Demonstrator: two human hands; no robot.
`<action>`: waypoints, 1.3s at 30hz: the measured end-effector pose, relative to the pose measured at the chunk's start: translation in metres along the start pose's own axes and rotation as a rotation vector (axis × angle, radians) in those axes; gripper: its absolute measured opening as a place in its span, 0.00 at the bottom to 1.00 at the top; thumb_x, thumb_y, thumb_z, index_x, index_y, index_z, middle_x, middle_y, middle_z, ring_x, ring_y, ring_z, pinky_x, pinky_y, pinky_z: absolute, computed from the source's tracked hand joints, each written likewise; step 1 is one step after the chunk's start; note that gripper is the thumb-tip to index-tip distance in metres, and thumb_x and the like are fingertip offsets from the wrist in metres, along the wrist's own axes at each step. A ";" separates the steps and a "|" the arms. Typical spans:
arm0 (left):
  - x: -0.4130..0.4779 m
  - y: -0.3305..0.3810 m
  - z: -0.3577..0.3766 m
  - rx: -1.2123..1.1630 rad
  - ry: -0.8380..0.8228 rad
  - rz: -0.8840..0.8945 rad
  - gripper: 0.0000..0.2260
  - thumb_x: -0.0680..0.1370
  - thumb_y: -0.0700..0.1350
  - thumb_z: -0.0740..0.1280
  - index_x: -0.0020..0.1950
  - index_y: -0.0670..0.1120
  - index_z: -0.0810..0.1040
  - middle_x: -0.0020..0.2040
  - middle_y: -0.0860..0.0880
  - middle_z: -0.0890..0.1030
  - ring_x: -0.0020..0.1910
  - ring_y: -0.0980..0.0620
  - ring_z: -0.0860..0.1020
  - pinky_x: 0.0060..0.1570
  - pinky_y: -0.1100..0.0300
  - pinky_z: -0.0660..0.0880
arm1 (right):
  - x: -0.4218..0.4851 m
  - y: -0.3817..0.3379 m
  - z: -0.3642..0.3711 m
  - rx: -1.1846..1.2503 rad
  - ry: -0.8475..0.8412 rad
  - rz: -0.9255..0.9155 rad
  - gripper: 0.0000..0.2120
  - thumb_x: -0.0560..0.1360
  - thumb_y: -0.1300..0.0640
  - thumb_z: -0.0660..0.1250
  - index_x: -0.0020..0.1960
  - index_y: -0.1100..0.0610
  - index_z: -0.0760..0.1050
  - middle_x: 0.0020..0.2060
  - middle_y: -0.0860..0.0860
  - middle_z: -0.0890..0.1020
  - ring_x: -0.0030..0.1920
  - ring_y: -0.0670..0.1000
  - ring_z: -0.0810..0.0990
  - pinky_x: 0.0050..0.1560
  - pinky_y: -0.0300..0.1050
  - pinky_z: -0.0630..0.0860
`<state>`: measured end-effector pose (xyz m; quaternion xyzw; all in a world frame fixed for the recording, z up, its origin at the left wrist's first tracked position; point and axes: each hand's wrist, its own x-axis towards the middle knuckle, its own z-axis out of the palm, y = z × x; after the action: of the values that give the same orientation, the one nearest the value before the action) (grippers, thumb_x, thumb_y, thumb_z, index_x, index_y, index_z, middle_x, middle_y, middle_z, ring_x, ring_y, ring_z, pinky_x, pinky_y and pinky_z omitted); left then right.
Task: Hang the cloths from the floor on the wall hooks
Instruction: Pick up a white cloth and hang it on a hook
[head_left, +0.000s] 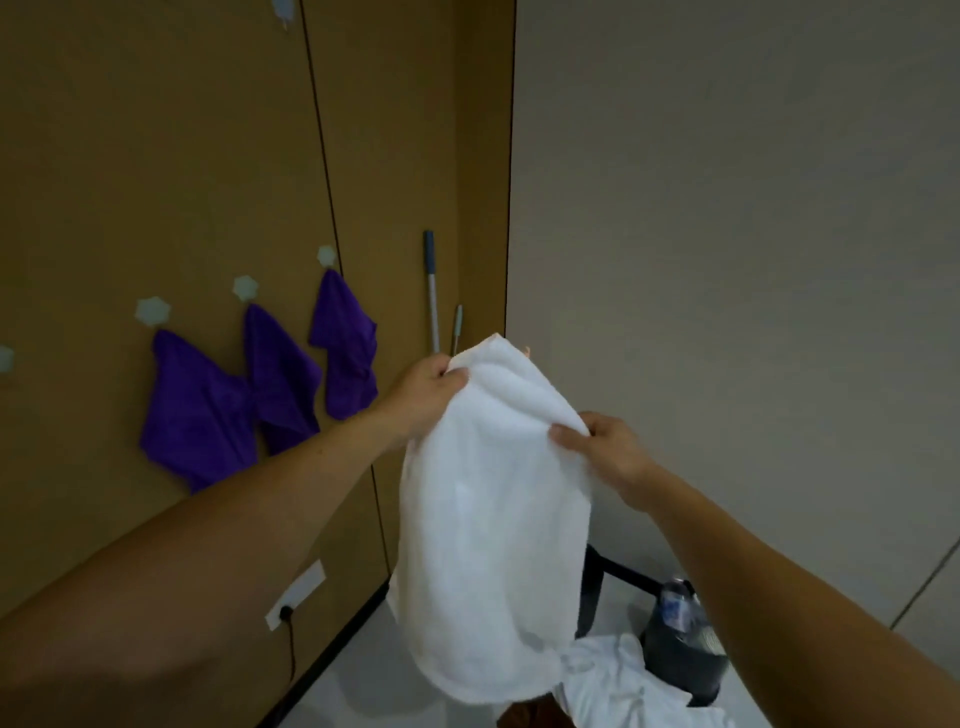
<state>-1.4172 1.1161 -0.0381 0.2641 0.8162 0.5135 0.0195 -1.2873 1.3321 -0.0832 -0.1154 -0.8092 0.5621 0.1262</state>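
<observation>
Head-worn wide view; forward, slightly downward; close on white cloth (493, 519)

A brown panelled wall (156, 156) is seen beyond the left grip (423, 397), a grey wall (727, 208) beyond the right grip (608, 452); two poles (431, 291) are leaned in the corner between.

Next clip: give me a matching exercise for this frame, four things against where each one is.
Things:
1. white cloth
2. purple cloths
3. grey pole
4. plastic bottle

Places:
A. leaning on the brown wall near the corner
B. gripped by the left hand and right hand
C. hanging from wall hooks
D. sticking out of a dark container

Pairs: 1-B, 2-C, 3-A, 4-D.
</observation>
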 end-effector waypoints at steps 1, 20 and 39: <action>-0.002 0.000 -0.003 0.045 -0.023 -0.009 0.07 0.78 0.48 0.64 0.40 0.51 0.76 0.38 0.54 0.79 0.39 0.54 0.77 0.36 0.61 0.71 | -0.001 -0.003 0.002 0.054 0.059 -0.043 0.04 0.75 0.52 0.70 0.43 0.51 0.80 0.42 0.49 0.84 0.39 0.47 0.83 0.32 0.33 0.74; -0.011 0.006 -0.093 0.377 0.098 0.052 0.14 0.82 0.50 0.60 0.51 0.41 0.78 0.48 0.45 0.80 0.47 0.48 0.77 0.46 0.55 0.71 | 0.024 -0.007 -0.038 -0.692 0.211 0.038 0.10 0.78 0.55 0.63 0.51 0.60 0.79 0.48 0.60 0.82 0.49 0.60 0.80 0.42 0.43 0.69; -0.039 -0.043 -0.134 0.365 0.095 -0.269 0.12 0.81 0.47 0.63 0.45 0.42 0.80 0.32 0.46 0.80 0.30 0.50 0.79 0.25 0.62 0.72 | 0.037 -0.015 -0.010 -0.344 0.246 0.102 0.12 0.78 0.55 0.65 0.48 0.64 0.80 0.39 0.58 0.82 0.39 0.57 0.80 0.43 0.47 0.75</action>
<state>-1.4420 0.9730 -0.0208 0.1274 0.9235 0.3619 0.0011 -1.3190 1.3480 -0.0625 -0.2440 -0.8648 0.4029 0.1739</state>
